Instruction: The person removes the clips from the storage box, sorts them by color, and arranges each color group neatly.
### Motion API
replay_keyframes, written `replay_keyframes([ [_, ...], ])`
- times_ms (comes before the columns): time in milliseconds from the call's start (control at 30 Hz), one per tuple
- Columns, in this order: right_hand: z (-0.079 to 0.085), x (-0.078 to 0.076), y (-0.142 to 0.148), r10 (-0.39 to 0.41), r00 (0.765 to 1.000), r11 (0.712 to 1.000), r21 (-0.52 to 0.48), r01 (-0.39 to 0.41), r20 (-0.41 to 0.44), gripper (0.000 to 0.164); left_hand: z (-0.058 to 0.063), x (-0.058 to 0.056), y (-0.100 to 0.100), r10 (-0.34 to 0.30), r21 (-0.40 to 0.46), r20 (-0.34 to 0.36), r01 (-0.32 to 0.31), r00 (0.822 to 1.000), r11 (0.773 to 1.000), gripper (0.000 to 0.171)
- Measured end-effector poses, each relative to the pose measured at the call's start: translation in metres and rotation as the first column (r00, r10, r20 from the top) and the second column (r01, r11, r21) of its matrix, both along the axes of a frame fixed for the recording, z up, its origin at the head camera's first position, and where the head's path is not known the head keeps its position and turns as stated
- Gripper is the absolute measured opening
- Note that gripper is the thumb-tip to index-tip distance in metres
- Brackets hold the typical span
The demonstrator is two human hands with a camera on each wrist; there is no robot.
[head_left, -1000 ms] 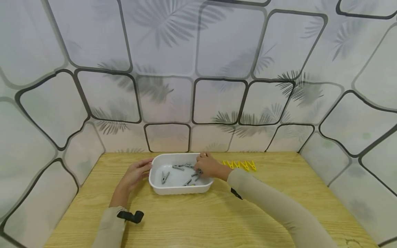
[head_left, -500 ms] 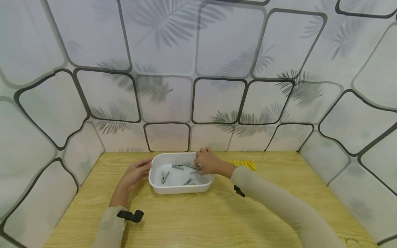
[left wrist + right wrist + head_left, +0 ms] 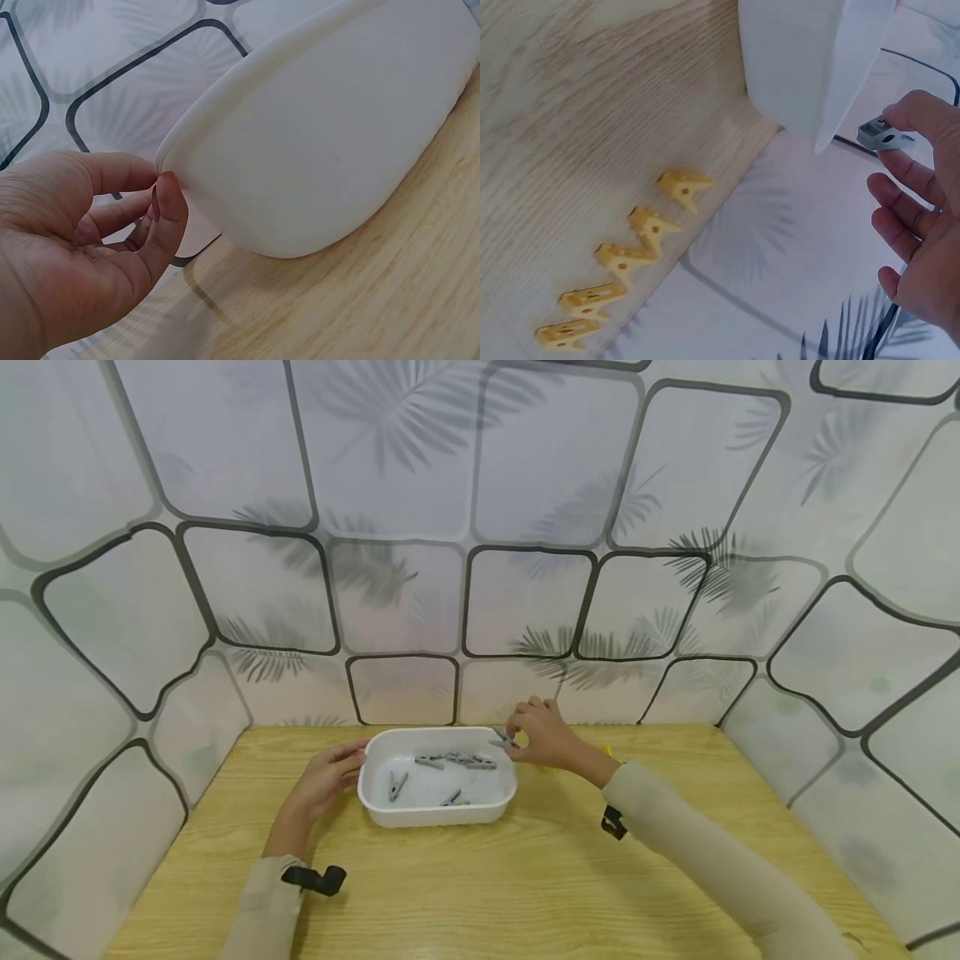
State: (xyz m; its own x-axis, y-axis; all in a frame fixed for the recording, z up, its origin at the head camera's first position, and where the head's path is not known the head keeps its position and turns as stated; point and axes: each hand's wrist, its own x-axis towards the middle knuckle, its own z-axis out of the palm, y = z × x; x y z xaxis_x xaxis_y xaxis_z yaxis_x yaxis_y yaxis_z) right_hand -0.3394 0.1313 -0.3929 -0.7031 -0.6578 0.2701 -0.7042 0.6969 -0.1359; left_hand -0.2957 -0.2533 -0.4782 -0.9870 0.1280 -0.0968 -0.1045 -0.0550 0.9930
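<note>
A white plastic basin (image 3: pixel 435 817) stands on the table, with several grey clothespins (image 3: pixel 399 786) inside. My left hand (image 3: pixel 327 783) is at its left end, and in the left wrist view the left hand (image 3: pixel 90 232) touches the outer rim of the basin (image 3: pixel 300 150) with its fingertips. My right hand (image 3: pixel 546 735) is raised just past the basin's right rim. In the right wrist view, the right hand (image 3: pixel 922 202) pinches a grey clothespin (image 3: pixel 881 136) between thumb and index finger, the other fingers spread loosely.
Several yellow clothespins (image 3: pixel 652 229) stand in a row on the wooden table (image 3: pixel 465 893), right of the basin by the back edge; the right hand and forearm mostly cover them in the head view. A patterned wall (image 3: pixel 405 693) rises behind.
My right hand has come up out of the basin and moved right with a grey clothespin, now hiding most of the yellow row. My left hand has stayed at the basin's left end.
</note>
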Motion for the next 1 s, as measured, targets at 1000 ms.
replay_keyframes([
  [1000,-0.074,0.031,0.049,-0.491,0.866,0.870,-0.006,0.494,0.098,0.037,-0.002,-0.001,-0.001,0.012,0.009,-0.014,-0.012,1.000,1.000,0.054],
])
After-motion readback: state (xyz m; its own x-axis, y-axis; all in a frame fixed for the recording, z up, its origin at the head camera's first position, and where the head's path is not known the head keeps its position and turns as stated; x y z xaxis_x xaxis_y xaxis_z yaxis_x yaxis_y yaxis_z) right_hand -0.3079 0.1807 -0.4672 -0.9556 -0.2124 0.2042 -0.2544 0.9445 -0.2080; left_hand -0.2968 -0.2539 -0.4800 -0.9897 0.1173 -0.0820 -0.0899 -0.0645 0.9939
